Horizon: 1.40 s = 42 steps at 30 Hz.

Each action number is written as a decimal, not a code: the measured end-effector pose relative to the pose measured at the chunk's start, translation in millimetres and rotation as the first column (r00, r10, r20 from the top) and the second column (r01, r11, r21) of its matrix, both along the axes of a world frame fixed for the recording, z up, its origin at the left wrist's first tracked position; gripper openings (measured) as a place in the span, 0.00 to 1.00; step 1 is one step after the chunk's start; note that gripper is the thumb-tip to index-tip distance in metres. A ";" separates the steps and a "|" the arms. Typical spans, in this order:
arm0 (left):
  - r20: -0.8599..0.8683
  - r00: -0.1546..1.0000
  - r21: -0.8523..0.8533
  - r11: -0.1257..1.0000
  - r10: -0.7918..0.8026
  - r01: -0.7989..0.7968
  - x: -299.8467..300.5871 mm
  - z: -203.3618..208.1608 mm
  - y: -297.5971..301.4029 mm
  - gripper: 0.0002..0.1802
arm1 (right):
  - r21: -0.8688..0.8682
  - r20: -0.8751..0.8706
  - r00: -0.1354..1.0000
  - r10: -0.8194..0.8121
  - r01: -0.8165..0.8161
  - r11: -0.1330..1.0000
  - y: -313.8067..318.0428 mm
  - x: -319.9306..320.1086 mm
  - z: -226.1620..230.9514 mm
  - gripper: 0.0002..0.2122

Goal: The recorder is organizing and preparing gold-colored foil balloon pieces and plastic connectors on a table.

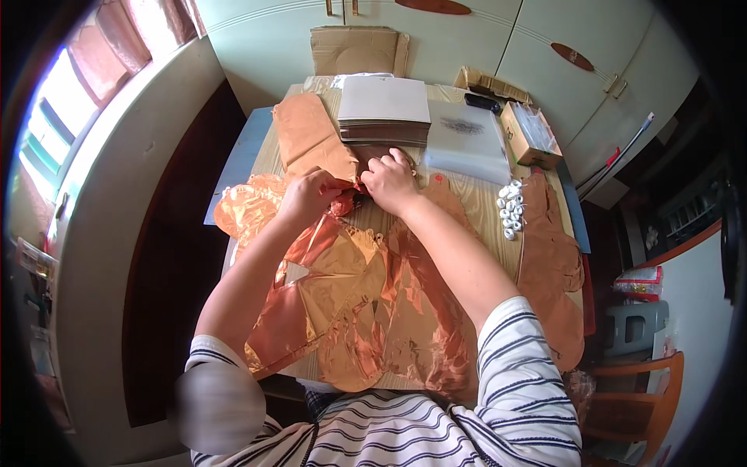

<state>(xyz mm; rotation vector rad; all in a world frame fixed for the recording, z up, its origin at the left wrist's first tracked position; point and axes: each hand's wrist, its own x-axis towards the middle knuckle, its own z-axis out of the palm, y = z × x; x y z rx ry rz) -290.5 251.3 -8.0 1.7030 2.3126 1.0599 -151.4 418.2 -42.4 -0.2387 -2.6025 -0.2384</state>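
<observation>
Both arms reach forward over the table, and my hands meet just in front of a stack of cards. My left hand (313,194) is closed, its fingertips pinching a crumpled reddish bit of a copper-coloured foil balloon (342,204). Close beside it, my right hand (391,184) bends its fingers onto the same small spot; its fingertips partly hide what they grip. Flat, shiny copper foil balloons (350,296) spread beneath my forearms down to the table's near edge. Another flat matte orange one (313,138) lies beyond my left hand.
The card stack (384,97) has a white top. To its right lie clear plastic sleeves (467,136), a dark object (482,102) and a cardboard box (532,134) of clear bags. Several small white rolls (510,208) sit beside more orange foil (548,265). A wooden chair (638,397) stands at right.
</observation>
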 end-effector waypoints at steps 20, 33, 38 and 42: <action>-0.039 0.978 0.069 0.976 -0.203 0.205 -21.3 -15.4 16.4 0.11 | -0.235 -0.085 0.968 0.235 -0.249 0.940 -60.5 5.0 12.6 0.07; 0.203 0.958 0.220 0.944 0.203 -0.247 -73.2 53.2 42.7 0.20 | -0.635 0.085 0.991 -0.104 0.134 0.761 -71.8 0.9 11.1 0.18; 0.146 0.966 0.270 0.931 0.212 -0.245 -74.7 75.3 38.4 0.19 | -0.462 -0.045 0.991 -0.128 0.092 0.882 -32.6 -14.8 9.4 0.23; 0.124 0.946 0.413 0.852 0.298 -0.323 -105.9 94.1 30.7 0.17 | -0.495 0.248 0.956 -0.159 0.266 0.827 -19.4 -22.7 13.7 0.25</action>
